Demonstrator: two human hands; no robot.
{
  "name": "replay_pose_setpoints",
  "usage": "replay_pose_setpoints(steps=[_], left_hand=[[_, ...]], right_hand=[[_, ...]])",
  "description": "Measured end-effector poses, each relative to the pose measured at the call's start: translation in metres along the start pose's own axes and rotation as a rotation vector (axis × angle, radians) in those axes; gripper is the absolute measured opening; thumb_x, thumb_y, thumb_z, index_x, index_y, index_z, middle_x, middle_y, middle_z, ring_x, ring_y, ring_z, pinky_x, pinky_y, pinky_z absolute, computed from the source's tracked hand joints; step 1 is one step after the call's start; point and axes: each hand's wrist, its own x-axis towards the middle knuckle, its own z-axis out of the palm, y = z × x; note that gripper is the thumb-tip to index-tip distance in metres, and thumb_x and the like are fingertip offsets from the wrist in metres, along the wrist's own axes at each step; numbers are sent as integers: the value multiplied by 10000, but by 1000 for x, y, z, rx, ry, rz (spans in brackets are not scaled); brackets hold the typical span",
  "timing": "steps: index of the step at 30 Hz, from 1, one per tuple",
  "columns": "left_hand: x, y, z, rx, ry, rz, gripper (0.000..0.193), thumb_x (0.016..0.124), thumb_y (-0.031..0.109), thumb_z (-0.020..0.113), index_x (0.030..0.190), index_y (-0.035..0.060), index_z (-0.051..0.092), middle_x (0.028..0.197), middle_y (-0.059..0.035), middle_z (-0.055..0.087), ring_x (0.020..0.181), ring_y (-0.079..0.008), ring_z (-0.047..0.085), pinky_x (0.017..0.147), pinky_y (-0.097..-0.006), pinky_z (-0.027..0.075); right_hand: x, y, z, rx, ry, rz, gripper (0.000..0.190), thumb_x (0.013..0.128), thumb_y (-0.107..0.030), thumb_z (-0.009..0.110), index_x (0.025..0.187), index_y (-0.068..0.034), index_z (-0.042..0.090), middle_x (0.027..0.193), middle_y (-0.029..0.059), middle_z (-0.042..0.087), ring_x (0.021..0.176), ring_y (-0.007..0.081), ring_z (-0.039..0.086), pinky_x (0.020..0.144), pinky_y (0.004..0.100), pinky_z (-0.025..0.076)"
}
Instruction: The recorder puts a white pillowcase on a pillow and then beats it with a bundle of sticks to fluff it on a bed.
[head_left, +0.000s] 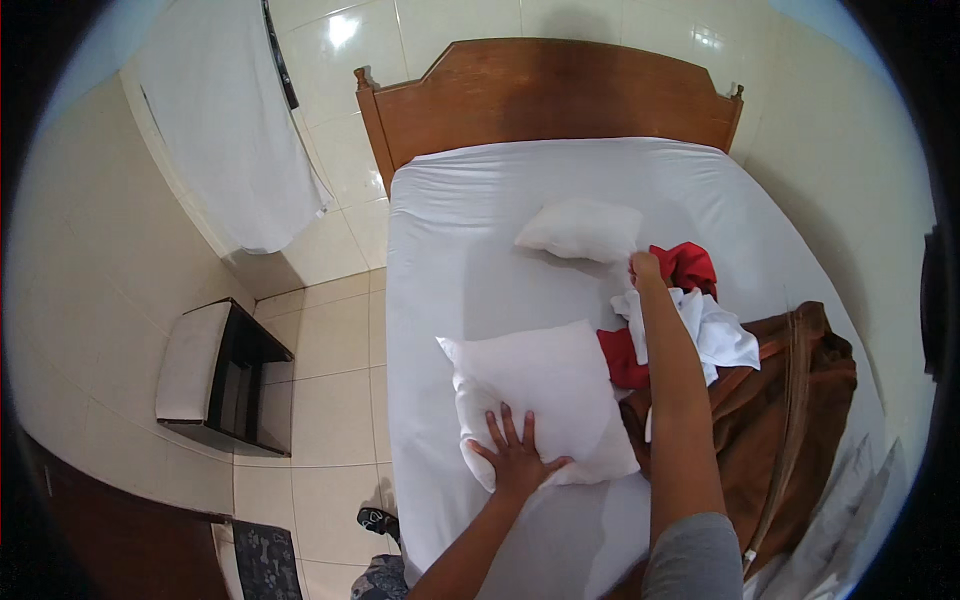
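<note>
My left hand (517, 461) lies flat on a square white cushion (544, 390), fingers spread. Farther up the bed, my right hand (643, 268) has its fingers closed at the corner of a smaller white pillow (581, 227). That pillow looks slightly raised, with a shadow under its near edge. Red cloth (686, 266) is bunched just right of my right hand. A crumpled white cloth (712, 330) lies partly behind my right forearm. Another red piece (622, 358) touches the cushion's right side.
A white sheet (427, 300) covers the bed below a wooden headboard (555, 90). On the right, a stick broom (791, 420) lies across a brown blanket (742, 465). A dark-framed stool or small cabinet (225, 375) stands left; a towel (217, 135) hangs behind. A patterned mat (266, 559) is lower left.
</note>
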Motion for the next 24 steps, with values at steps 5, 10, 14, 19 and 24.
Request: replay_pose_setpoints(steps=[5, 10, 14, 19, 24], left_hand=[[10, 13, -28, 24, -93, -52, 1154, 572, 783, 509, 1401, 90, 107, 1449, -179, -82, 1307, -398, -146, 864, -734, -90], [12, -44, -11, -617, 235, 240, 1009, 634, 660, 593, 1395, 136, 187, 1461, -80, 97, 1342, -309, 26, 982, -635, 1], [-23, -133, -8, -726, 490, -273, 654, 797, 344, 634, 1276, 22, 328, 1343, -124, 334, 1201, -275, 369, 999, -376, 316], [-44, -86, -23, -813, 112, -340, 440, 880, 415, 494, 829, -20, 527, 678, -66, 495, 628, -168, 418, 610, -305, 378], [-91, -84, -20, -891, 235, -202, 378, 909, 333, 461, 767, -15, 498, 596, -41, 455, 567, -152, 385, 554, -324, 356]], right_hand=[[-106, -71, -70, -572, 146, -607, 170, 786, -232, 515, 733, -76, 554, 686, 77, 566, 612, 249, 537, 514, 360, 406], [-312, -102, -194, -1490, -33, -317, 272, 764, -350, 575, 844, -91, 607, 849, 122, 629, 841, 309, 600, 716, 435, 474], [-444, -77, -293, -1307, 468, -32, 232, 766, -292, 618, 849, -79, 578, 823, 125, 625, 795, 311, 601, 678, 416, 469], [-539, 3, -335, -1365, 533, 381, 529, 771, -562, 504, 879, -61, 639, 845, 195, 630, 862, 373, 599, 723, 468, 474], [-538, 67, -339, -1279, 578, 203, 360, 800, -341, 594, 931, -17, 510, 788, 190, 618, 802, 352, 614, 637, 440, 481]])
